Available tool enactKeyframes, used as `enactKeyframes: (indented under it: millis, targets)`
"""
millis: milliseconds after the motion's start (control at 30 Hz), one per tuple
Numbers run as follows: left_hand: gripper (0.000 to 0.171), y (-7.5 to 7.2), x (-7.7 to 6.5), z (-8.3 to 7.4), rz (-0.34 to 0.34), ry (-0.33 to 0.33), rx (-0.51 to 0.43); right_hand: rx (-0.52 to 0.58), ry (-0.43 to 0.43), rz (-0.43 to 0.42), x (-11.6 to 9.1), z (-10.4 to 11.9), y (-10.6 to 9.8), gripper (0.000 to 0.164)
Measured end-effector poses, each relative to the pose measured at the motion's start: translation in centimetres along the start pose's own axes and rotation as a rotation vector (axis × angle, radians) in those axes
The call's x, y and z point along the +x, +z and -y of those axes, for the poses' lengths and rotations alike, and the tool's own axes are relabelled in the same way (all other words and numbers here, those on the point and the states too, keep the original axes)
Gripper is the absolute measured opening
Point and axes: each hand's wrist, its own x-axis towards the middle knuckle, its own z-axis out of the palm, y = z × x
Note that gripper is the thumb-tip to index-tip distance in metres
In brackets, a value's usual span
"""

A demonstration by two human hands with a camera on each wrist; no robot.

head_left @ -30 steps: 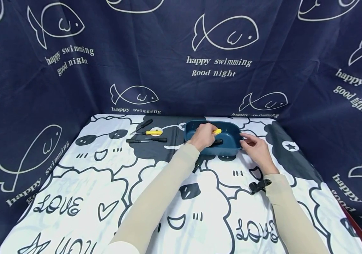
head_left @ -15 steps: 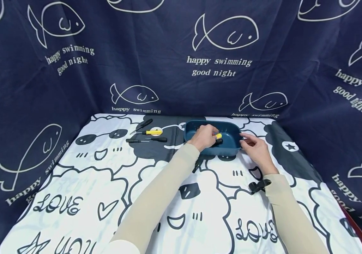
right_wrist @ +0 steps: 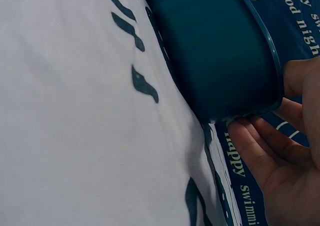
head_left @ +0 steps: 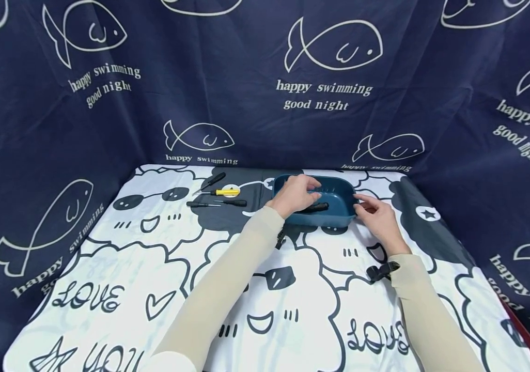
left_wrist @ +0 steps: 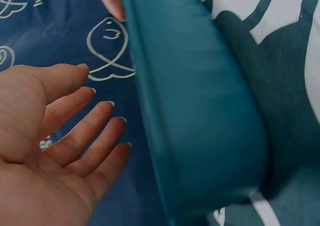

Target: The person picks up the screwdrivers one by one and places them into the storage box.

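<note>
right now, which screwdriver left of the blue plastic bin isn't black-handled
The yellow-handled, metal-shafted screwdriver, lying among three black-handled screwdrivers.

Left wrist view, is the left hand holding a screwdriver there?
No, the left hand lies open beside the teal bin, with nothing between its thumb and fingers.

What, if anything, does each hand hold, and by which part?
Left hand: nothing. Right hand touches the blue container at its right end; whether it grips cannot be told.
</note>
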Motion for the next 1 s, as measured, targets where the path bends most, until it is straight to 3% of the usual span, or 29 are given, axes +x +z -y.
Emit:
enactKeyframes:
  millis: [167, 300, 800, 1000]
  targets:
    - [0.033, -1.8, -0.9, 0.3, -0.046, 0.034, -0.025, 0.014, 0.004, 0.002, 0.1, -0.2, 0.0, 0.042]
    - [0.033, -3.4, -1.9, 1.1, -0.073, 0.008, -0.061, 0.012, 0.003, 0.001, 0.1, -0.2, 0.0, 0.042]
    - [0.031, -9.2, -6.0, 4.8, -0.254, -0.009, -0.074, -0.002, 0.039, 0.018, 0.2, -0.2, -0.3, 0.044]
    - [0.032, -11.1, -7.9, 7.3, -0.286, -0.051, -0.072, 0.016, 0.045, 0.022, 0.2, -0.3, -0.1, 0.045]
